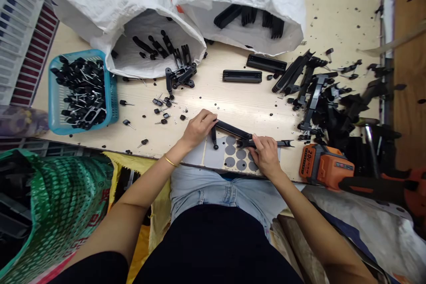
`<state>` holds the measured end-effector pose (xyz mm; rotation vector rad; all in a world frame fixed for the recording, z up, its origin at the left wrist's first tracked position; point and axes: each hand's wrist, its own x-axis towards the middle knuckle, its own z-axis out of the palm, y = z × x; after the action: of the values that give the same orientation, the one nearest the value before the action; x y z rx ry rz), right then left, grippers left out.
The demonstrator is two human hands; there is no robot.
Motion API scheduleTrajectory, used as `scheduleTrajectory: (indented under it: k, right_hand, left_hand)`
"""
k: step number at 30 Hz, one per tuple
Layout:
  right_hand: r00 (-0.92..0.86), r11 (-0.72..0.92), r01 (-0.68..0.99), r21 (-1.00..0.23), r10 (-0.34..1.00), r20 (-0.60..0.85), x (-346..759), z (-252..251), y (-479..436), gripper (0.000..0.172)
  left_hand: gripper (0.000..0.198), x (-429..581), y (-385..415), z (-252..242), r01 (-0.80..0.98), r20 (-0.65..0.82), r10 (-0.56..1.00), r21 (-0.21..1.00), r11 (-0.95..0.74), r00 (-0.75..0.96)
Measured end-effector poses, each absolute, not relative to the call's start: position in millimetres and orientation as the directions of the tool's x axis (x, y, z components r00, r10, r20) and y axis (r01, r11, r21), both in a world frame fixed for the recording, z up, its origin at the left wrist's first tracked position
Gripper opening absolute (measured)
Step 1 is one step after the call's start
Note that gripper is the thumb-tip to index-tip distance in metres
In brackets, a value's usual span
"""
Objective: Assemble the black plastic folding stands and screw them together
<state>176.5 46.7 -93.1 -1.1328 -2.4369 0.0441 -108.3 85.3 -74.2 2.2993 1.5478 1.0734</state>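
Observation:
Both hands work near the table's front edge. My left hand (pixel 200 128) is closed on the left end of a long black plastic bar (pixel 234 129); a short black arm (pixel 214 137) with a round tip points down from beneath those fingers. My right hand (pixel 266 153) is closed around a second long black piece with a forked end (pixel 285 143), its fingertips by the bar's right end. The two long pieces meet or overlap there; whether they are joined I cannot tell. Under them lies a grey sheet with round stickers (pixel 229 150).
Left stands a blue basket (pixel 113 102) of black-headed screws, with loose screws (pixel 161 104) beside it. White sacks (pixel 186 22) holding black parts lie behind. Two black bars (pixel 242 76) rest mid-table. Right are heaped black parts (pixel 316 97) and an orange battery tool (pixel 328 166).

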Motion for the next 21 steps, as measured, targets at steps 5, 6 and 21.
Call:
scheduleTrajectory:
  k: [5, 6, 21]
  right_hand:
    - [-0.532, 0.613, 0.757, -0.226, 0.779, 0.332, 176.6, -100.1, 44.3, 0.054]
    - [-0.530, 0.610, 0.763, -0.214, 0.779, 0.333, 175.6, -100.2, 43.3, 0.054]
    - [-0.563, 0.631, 0.755, -0.177, 0.763, 0.317, 178.3, -98.4, 51.1, 0.060]
  left_hand:
    - [0.015, -124.9, 93.3, -57.0, 0.659, 0.331, 0.841, 0.523, -0.541, 0.428]
    - [0.016, -127.6, 95.5, -54.8, 0.644, 0.311, 0.845, 0.548, -0.534, 0.436]
    - [0.015, -113.8, 108.8, -37.5, 0.542, 0.052, 0.953, 0.813, -0.215, 0.300]
